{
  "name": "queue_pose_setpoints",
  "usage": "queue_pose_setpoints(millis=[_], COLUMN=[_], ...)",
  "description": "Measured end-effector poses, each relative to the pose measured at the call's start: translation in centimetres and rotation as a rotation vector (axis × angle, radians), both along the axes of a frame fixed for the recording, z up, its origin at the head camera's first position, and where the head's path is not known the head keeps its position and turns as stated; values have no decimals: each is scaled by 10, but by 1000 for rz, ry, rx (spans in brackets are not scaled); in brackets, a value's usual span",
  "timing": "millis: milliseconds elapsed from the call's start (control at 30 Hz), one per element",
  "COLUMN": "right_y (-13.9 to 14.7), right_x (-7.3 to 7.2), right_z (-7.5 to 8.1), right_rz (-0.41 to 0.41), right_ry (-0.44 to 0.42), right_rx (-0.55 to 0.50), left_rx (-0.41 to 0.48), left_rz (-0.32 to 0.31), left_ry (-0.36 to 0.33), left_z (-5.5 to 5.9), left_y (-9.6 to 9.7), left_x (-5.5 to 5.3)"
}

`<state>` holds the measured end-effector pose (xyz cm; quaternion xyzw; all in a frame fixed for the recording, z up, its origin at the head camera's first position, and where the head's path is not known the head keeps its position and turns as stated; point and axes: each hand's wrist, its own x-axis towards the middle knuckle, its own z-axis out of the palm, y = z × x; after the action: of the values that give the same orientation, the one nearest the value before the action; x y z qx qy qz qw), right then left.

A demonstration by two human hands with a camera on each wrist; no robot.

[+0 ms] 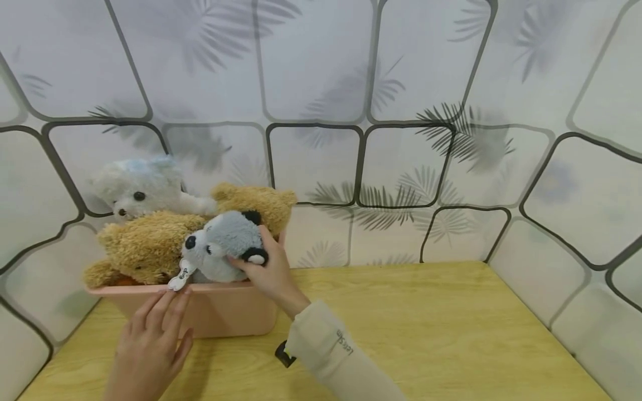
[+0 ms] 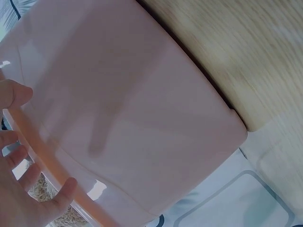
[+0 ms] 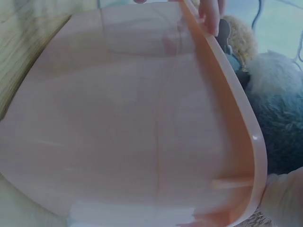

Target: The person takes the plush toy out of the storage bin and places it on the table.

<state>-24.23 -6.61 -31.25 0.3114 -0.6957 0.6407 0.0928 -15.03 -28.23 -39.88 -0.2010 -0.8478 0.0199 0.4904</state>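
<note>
My right hand grips a grey plush toy by the head, thumb below and fingers behind. This toy has dark ears, a black nose and a white paper tag hanging over the bin's front rim. It sits at the front right of a pink plastic bin. My left hand rests its fairly straight fingertips at the front rim, just under the tag. In the right wrist view the toy's grey fur shows behind the rim, beside my thumb.
Two tan plush bears, one at the front left and one at the back right, share the bin with a white plush bear. The bin stands on a wood-grain table close to a patterned wall.
</note>
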Motion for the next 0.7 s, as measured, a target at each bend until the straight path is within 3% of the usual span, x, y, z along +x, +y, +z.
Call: queue_pose_setpoints(millis=[367, 700], right_y=[6, 9], right_x=[0, 1], right_z=[-7, -11], right_rz=[117, 142], right_ry=[-179, -168], right_rx=[-325, -466], left_rx=[7, 8], left_rz=[-9, 2], left_ry=[-21, -33], left_z=[1, 2], left_y=[1, 0], left_x=[0, 2])
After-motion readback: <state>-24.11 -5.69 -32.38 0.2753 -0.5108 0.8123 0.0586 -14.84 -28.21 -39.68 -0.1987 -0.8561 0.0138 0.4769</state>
